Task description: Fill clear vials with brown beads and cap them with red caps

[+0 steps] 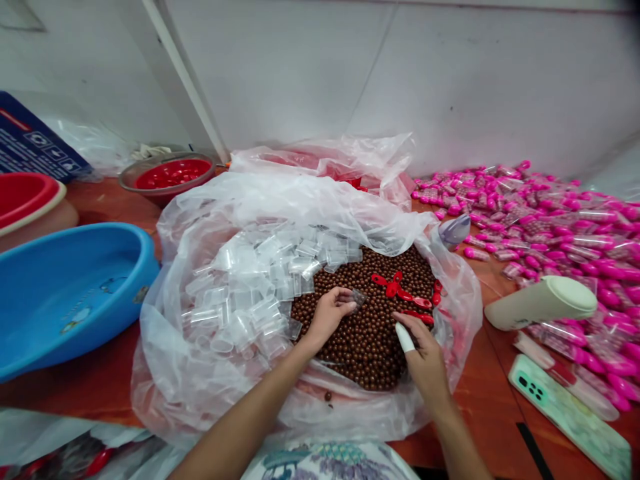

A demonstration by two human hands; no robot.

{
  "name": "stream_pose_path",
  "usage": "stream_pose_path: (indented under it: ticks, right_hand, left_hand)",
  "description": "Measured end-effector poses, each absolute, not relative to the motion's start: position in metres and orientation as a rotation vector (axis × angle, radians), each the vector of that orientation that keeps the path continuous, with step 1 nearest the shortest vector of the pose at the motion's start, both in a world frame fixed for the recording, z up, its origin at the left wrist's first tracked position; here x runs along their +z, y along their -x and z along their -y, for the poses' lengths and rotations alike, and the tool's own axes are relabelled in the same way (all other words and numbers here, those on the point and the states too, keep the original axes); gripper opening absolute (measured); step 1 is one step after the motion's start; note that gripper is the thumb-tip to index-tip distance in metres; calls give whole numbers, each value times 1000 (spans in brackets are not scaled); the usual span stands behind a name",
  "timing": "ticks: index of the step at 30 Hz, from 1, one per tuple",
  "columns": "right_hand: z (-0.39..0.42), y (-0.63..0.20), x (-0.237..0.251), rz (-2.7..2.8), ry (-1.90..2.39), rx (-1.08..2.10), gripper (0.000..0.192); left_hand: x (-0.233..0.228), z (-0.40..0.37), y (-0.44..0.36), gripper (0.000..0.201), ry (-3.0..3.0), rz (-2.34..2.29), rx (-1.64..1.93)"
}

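Pinching a clear cup [358, 298] over the brown balls [373, 347], your left hand [334, 309] could drop it if that fingertip grip loosens; your right hand [420, 341], fingers slightly parted, is beside red pieces [393, 288] that a careless brush might scatter.

The left hand [331, 312] partly hides the clear plastic piece [358, 298] it pinches.

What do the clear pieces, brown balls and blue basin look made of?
Clear pieces: probably thin, glossy plastic; see-through walls with bright highlights.
Brown balls: smooth and shiny with tiny glints; coated candy or plastic, I can't tell which.
Blue basin: likely moulded plastic, semi-gloss; thick rounded rim with soft sheen.
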State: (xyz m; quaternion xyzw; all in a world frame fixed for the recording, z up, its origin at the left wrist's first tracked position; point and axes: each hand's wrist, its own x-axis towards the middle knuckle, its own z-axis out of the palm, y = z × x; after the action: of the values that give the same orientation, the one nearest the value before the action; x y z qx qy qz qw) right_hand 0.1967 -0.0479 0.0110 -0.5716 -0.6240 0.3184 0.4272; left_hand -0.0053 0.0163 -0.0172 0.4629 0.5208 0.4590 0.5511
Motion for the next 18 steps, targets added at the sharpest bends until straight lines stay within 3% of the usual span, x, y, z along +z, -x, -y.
stream_pose_path:
  ticks: [11, 18]
  right_hand:
    - [18, -191, 13, 1613, 1498, 647, 26]
    - [1, -188, 18, 1761, 1549, 357, 32]
  left_hand:
    - [8, 4, 14, 41, -659, -951, 1062]
    - [20, 17, 22, 43, -672, -937, 1089]
